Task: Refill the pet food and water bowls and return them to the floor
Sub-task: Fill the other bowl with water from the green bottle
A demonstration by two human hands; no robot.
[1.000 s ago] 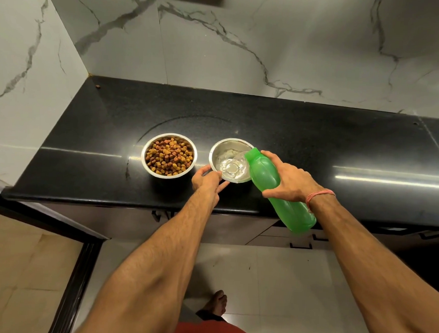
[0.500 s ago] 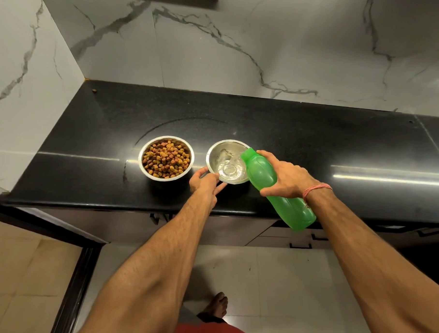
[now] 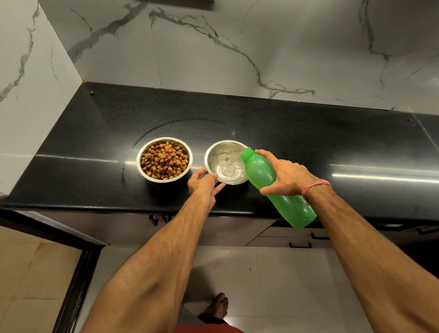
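— Water bowl: steel, on the black counter, near its front edge, some water inside.
— And beside it?
— Food bowl, just to the left, full of brown and yellow kibble, not touching.
— Left hand?
— At the water bowl's near-left rim, thumb and fingertips touching the edge, fingers fairly straight.
— Right hand?
— Wrapped round a green bottle, fingers and thumb clamped on its middle. Tilted, mouth over the bowl's right rim, base out past the counter edge. Pink thread band on that wrist.
— Below?
— Pale tiled floor, one bare foot.
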